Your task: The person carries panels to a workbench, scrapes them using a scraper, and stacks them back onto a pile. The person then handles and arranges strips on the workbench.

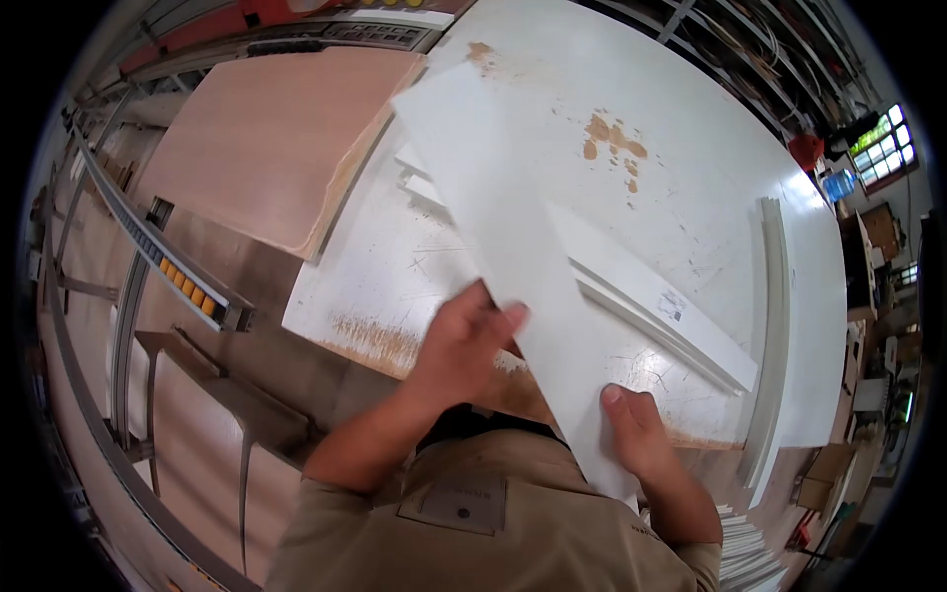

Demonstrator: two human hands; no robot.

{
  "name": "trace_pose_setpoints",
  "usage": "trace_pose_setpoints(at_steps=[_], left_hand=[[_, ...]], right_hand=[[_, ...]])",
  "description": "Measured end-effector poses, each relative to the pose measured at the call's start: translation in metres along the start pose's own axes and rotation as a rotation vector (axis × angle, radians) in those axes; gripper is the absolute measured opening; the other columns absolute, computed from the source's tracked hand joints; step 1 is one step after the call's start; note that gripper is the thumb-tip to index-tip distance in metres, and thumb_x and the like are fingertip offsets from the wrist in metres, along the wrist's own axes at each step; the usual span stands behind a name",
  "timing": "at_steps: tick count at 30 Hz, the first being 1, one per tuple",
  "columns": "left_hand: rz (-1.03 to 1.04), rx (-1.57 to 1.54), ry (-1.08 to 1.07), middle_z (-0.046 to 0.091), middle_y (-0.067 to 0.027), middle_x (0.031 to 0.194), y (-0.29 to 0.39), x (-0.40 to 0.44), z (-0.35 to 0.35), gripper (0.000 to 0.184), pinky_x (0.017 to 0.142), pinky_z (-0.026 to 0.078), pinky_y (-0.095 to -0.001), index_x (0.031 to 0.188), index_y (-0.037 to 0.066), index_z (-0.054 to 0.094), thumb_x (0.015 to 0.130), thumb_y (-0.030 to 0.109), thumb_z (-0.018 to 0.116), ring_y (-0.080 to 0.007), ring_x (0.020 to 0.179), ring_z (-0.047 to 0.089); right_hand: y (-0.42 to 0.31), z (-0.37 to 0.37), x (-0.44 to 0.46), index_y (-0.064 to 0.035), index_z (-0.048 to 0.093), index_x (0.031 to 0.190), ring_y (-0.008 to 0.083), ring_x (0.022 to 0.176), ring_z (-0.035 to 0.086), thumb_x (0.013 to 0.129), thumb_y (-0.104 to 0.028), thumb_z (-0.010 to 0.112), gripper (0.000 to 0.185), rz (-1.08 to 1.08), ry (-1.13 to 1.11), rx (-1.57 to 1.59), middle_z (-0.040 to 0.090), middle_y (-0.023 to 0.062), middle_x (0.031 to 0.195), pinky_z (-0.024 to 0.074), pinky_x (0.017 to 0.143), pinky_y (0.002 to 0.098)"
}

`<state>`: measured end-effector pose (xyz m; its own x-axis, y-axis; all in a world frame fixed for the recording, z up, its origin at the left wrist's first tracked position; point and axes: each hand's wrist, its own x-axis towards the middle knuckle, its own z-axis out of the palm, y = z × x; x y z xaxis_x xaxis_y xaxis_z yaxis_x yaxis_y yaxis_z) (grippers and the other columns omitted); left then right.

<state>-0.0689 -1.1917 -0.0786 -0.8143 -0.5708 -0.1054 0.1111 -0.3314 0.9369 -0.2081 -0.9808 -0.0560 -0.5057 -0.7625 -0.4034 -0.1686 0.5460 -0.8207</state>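
Note:
A long white panel (508, 227) slants across the view from the upper left of the table down to my body. My left hand (462, 347) is closed on its left edge near the middle, thumb on the face. Lower down, my right hand (636, 426) grips the right edge near the bottom end, its thumb on top and the other fingers hidden. Behind the panel, stacked white boards (641, 296) lie on the worn white table (681, 168), one bearing a small printed label. The raised panel covers part of them.
A pinkish-brown sheet (281, 143) lies at the upper left, beside a metal rail with yellow rollers (187, 286). Long white strips (769, 345) lie along the table's right side, passing its front edge. More thin strips (750, 553) are stacked at the lower right.

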Motion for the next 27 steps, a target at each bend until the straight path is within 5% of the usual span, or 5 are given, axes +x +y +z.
trace_pose_setpoints(at_steps=[5, 8, 13, 18, 27], left_hand=[[0.113, -0.613, 0.539, 0.064, -0.0112, 0.103, 0.017, 0.066, 0.022, 0.033, 0.082, 0.052, -0.0360, 0.114, 0.002, 0.056, 0.105, 0.033, 0.045, -0.0204, 0.094, 0.063], [0.331, -0.757, -0.057, 0.065, -0.0164, 0.106, -0.011, 0.088, 0.024, 0.041, 0.081, 0.053, -0.0374, 0.118, 0.002, 0.054, 0.106, 0.038, 0.037, -0.0268, 0.096, 0.064], [0.008, -0.421, -0.031, 0.064, -0.0213, 0.117, -0.032, 0.125, 0.137, 0.043, 0.081, 0.053, -0.0409, 0.119, 0.001, 0.052, 0.104, 0.038, 0.036, -0.0305, 0.098, 0.066], [-0.122, -0.094, -0.438, 0.066, -0.0120, 0.105, -0.114, 0.065, 0.268, 0.032, 0.084, 0.050, -0.0353, 0.112, 0.002, 0.057, 0.102, 0.028, 0.042, -0.0242, 0.097, 0.064], [-0.045, 0.407, -0.760, 0.065, -0.0150, 0.107, -0.219, 0.032, 0.482, 0.029, 0.091, 0.049, -0.0359, 0.113, -0.002, 0.056, 0.096, 0.021, 0.061, -0.0251, 0.104, 0.062]], right_hand=[[0.038, -0.033, -0.028, 0.0035, 0.061, 0.115, 0.0158, 0.084, 0.056, 0.103, -0.029, 0.051, 0.036, 0.069, -0.279, 0.005, 0.065, 0.0145, 0.090, 0.0478, 0.075, 0.0344], [0.100, -0.035, -0.050, -0.0014, 0.027, 0.151, 0.0213, 0.128, 0.044, 0.100, -0.022, 0.057, 0.063, -0.069, -0.654, 0.605, 0.044, 0.0136, 0.144, 0.0347, 0.109, 0.0352], [0.078, -0.129, -0.120, -0.0051, 0.027, 0.153, 0.0291, 0.134, 0.042, 0.093, -0.018, 0.065, 0.072, -0.138, -0.061, 0.091, 0.042, 0.0190, 0.147, 0.0344, 0.110, 0.0381], [0.117, -0.279, -0.144, -0.0115, 0.032, 0.151, 0.0353, 0.098, 0.061, 0.094, -0.024, 0.065, 0.067, 0.101, 0.599, -0.641, 0.054, 0.0230, 0.109, 0.0509, 0.088, 0.0434], [0.294, -0.422, -0.051, -0.0151, 0.033, 0.149, 0.0457, 0.117, 0.048, 0.093, -0.040, 0.060, 0.067, 0.338, 0.775, -0.924, 0.045, 0.0274, 0.129, 0.0492, 0.090, 0.0543]])
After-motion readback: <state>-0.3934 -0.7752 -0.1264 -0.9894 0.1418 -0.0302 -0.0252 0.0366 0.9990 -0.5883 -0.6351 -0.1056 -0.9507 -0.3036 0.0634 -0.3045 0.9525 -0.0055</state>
